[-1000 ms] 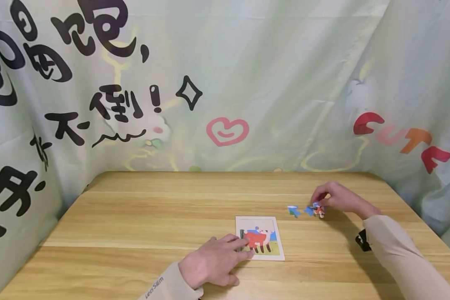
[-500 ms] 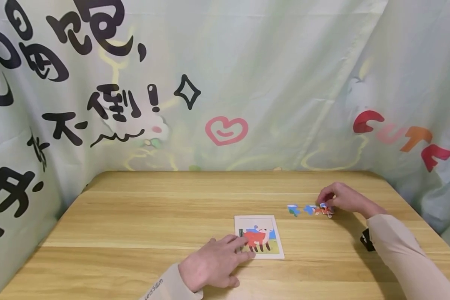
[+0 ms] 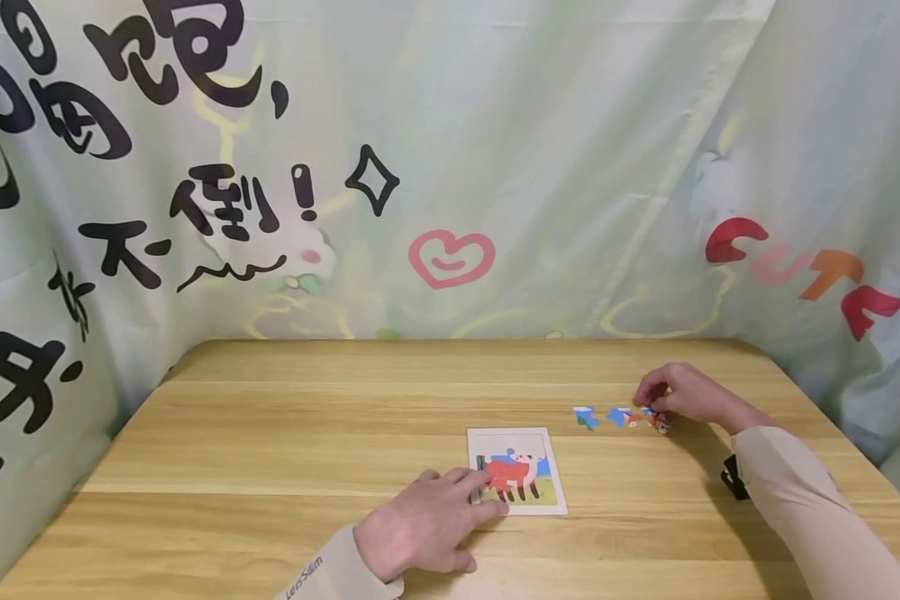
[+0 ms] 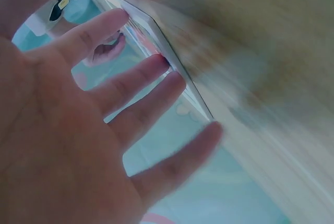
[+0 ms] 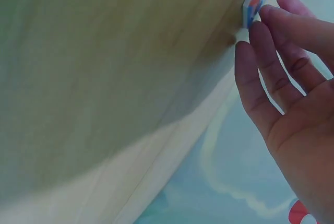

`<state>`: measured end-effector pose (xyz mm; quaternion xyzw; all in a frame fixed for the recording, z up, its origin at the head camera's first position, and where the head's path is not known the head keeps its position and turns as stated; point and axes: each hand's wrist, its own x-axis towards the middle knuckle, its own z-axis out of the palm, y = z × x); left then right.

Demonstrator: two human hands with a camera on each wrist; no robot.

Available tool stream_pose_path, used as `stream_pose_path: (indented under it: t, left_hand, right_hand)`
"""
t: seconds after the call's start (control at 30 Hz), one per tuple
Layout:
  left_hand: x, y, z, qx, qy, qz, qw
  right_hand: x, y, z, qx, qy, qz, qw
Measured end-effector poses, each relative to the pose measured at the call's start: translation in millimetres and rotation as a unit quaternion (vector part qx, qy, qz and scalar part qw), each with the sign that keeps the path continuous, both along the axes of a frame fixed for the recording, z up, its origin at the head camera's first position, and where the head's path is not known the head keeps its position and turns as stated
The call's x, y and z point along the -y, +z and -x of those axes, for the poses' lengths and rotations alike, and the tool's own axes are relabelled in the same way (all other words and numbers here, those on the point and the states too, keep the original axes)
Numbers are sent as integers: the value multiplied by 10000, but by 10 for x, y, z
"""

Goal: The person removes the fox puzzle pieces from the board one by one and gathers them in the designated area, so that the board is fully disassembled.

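Note:
My left hand (image 3: 427, 523) lies with fingers spread, fingertips resting on the left part of a white-framed puzzle board (image 3: 506, 437) showing a red animal with dark legs. The left wrist view shows those fingers (image 4: 138, 114) straight along the board's edge. Farther right, my right hand (image 3: 686, 393) pinches a small red-and-blue puzzle piece (image 3: 659, 425) low over the table. In the right wrist view the thumb and fingertips meet at that piece (image 5: 253, 6). Left of it lie a blue-and-green piece (image 3: 586, 418), a blue piece (image 3: 617, 417) and a reddish piece (image 3: 633, 419).
The wooden table (image 3: 307, 417) reaches back to a pale printed curtain (image 3: 555, 167). A black device (image 3: 733, 477) sits at my right sleeve (image 3: 802, 492). The table's right edge slopes away beyond that arm.
My right hand has shifted slightly right with its piece, which now sits apart from the reddish piece it overlapped. The left hand stays on the board.

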<state>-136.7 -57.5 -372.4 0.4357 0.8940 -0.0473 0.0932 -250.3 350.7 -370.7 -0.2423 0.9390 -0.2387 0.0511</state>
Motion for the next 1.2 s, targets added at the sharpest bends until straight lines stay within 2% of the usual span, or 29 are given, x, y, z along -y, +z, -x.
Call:
stream_pose_path:
  t: [0.13,0.3,0.57,0.73,0.87,1.07,1.2]
  left_hand:
    - [1,0,-3,-174,-90,193,9996]
    - [-14,6,-8,-62,-21,333,9994]
    - [-28,-4,-32,-93,4,283,9996]
    - [-32,-28,-37,1,-57,361,9993]
    - [-21,-30,-43,40,-7,347,9994]
    - [-9,-3,-27,176,-21,260,9995]
    - [-5,14,-33,56,4,358,9993]
  right_hand:
    - [51,22,2,-220,-1,-52,9997]
    - [203,80,12,-473,223,18,9986]
    - [695,186,26,-374,809,275,9956]
    - [1109,125,21,-255,1398,522,9885]
    - [1460,68,-1,-290,1868,472,9808]
    - [1800,28,-74,-47,2270,302,9734]
    - [1925,13,-109,166,2387,272,9706]
